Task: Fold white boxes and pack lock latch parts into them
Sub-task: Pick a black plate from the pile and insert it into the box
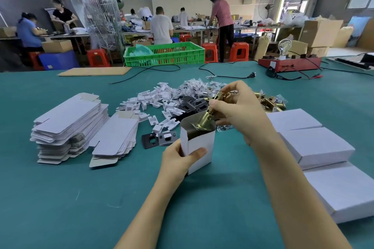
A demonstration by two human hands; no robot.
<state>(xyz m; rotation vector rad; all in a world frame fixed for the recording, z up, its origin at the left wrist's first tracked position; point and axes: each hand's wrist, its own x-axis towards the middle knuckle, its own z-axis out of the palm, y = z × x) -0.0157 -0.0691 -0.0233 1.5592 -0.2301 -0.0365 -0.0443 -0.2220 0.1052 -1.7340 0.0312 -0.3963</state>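
Left hand [178, 157]: fingers and thumb curled round the open white box [199, 143], held upright above the bench [81, 198].
Right hand [236, 111]: pinches a brass latch [205, 119], tilted, its lower end inside the box mouth.
Box contents: only that latch end shows.

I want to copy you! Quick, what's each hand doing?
Left hand: holding the white box.
Right hand: holding a brass latch, poking it into the box.
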